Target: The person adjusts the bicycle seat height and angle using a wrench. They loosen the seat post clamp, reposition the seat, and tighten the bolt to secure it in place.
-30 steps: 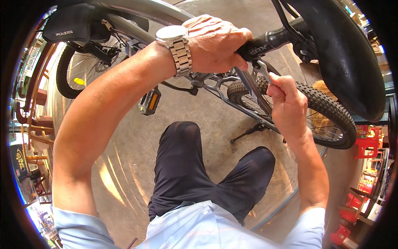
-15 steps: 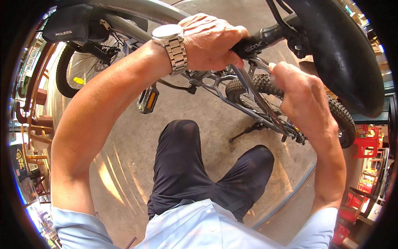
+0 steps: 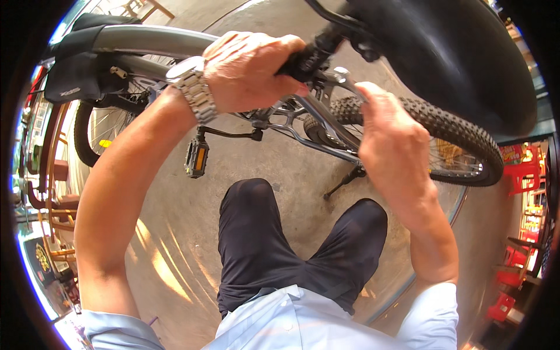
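My left hand [image 3: 248, 70], with a metal-banded watch on its wrist, is closed around the black seat post [image 3: 312, 58] of a bicycle. Its thumb lies along the near side, and the palm side is hidden. To the right, my right hand [image 3: 391, 131] is closed on a shiny metal wrench [image 3: 345, 79]. The wrench head sits at the hardware just below the seat post; its exact contact I cannot make out. A wide black saddle [image 3: 461, 64] fills the upper right. The grey frame [image 3: 157, 41] runs off to the left beneath my left wrist.
The knobbly rear tyre [image 3: 461, 128] lies beyond my right hand, with a kickstand [image 3: 344, 181] reaching the concrete floor [image 3: 303, 216]. A pedal [image 3: 197, 157] hangs below my left forearm. Black bags [image 3: 76, 76] sit on the frame. Red stools [image 3: 522, 172] stand at the right edge.
My left hand and the seat post have shifted left in the view. My right hand has moved left and slightly down, and the wrench head now shows more plainly.
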`<state>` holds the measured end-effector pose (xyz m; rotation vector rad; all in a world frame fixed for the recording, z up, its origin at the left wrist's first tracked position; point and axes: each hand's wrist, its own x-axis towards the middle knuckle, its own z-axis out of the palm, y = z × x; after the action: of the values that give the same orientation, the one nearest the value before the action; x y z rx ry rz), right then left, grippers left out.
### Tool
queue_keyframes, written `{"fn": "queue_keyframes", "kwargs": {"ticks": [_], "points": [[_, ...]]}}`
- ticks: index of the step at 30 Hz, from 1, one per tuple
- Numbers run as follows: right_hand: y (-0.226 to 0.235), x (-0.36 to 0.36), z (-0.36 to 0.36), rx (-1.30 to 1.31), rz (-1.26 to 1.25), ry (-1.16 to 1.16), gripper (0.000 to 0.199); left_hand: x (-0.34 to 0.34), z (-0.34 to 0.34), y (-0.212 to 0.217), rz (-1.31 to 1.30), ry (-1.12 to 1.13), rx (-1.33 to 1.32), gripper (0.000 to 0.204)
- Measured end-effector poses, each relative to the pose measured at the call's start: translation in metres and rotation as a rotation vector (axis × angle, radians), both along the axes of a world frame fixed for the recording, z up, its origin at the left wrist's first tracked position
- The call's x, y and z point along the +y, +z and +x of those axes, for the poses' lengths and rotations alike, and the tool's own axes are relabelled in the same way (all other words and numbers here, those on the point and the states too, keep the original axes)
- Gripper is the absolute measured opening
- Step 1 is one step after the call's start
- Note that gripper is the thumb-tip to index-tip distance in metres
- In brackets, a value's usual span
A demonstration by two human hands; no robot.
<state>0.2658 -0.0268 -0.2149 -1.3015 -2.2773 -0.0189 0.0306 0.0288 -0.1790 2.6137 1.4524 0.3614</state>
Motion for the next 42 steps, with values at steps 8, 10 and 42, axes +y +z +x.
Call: {"fn": "queue_keyframes", "kwargs": {"ticks": [8, 10, 42], "points": [[0.004, -0.006, 0.06, 0.537, 0.335, -0.105, 0.012, -0.002, 0.003, 0.005, -0.011, 0.038, 0.006, 0.047], [0.024, 0.004, 0.086, 0.425, 0.434, -0.209, 0.011, -0.003, 0.007, 0.004, 0.04, 0.014, -0.033, 0.049], [0.027, 0.034, 0.113, 0.036, 0.347, -0.394, 0.021, -0.017, 0.017, -0.003, 0.077, 0.128, -0.054, 0.048]]}}
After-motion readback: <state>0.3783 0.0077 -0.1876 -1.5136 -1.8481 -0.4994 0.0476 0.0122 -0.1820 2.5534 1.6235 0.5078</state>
